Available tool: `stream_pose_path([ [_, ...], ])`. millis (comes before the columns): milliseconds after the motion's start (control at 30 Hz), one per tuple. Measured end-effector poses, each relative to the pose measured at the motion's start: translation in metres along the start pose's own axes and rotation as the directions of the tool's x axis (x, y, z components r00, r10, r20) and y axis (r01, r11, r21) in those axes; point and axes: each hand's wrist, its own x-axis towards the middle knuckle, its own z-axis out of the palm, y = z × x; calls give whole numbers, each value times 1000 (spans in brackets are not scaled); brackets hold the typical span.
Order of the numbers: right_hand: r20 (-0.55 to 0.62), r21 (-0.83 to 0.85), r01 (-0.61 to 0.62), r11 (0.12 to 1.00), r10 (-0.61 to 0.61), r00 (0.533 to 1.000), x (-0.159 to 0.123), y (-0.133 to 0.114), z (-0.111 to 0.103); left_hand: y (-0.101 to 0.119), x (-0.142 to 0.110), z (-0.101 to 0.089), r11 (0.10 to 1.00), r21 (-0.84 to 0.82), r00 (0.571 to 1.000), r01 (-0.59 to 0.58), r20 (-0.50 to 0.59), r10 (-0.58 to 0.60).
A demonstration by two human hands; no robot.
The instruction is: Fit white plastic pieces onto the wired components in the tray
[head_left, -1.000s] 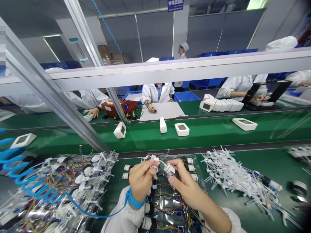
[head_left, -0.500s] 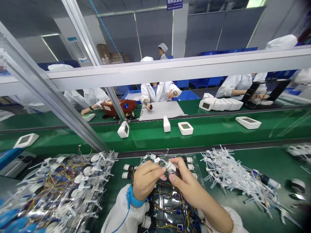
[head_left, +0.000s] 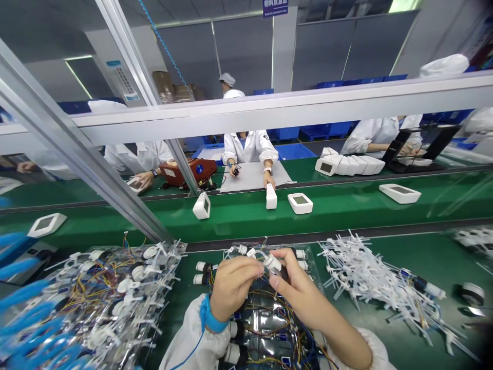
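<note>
My left hand [head_left: 233, 288] and my right hand [head_left: 298, 288] meet low in the middle, above a clear tray [head_left: 265, 329] of small wired parts. Between the fingertips sits a small white-capped cylinder with a dark body [head_left: 274, 264]; my right hand's fingers are wrapped round it. My left hand pinches a thin clear tube [head_left: 256, 255] at the cylinder's white end. A blue wrist strap [head_left: 210, 318] circles my left wrist over a white sleeve.
A heap of finished wired parts in clear wrap [head_left: 111, 293] lies left; a pile of white tube pieces [head_left: 370, 277] lies right. Beyond runs a green conveyor [head_left: 346, 210] carrying white devices [head_left: 300, 202]. Co-workers in white coats [head_left: 250, 146] sit opposite. A slanted metal post [head_left: 88, 154] crosses left.
My hands stayed together, shifting slightly right with the cylinder. The white devices on the conveyor drifted right. A co-worker opposite reached a hand to an upright device. The blue coiled cord swung at the left.
</note>
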Motion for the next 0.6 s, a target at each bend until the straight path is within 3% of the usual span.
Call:
stream_pose_path([
  [233,12,-44,-18,999,19,1000,0,-2,0,8,1,7,995,-42,990,86,-106,-90],
  [600,14,-113,-54,992,56,998,-2,-3,3,9,-6,11,994,-53,989,97,-110,-102],
])
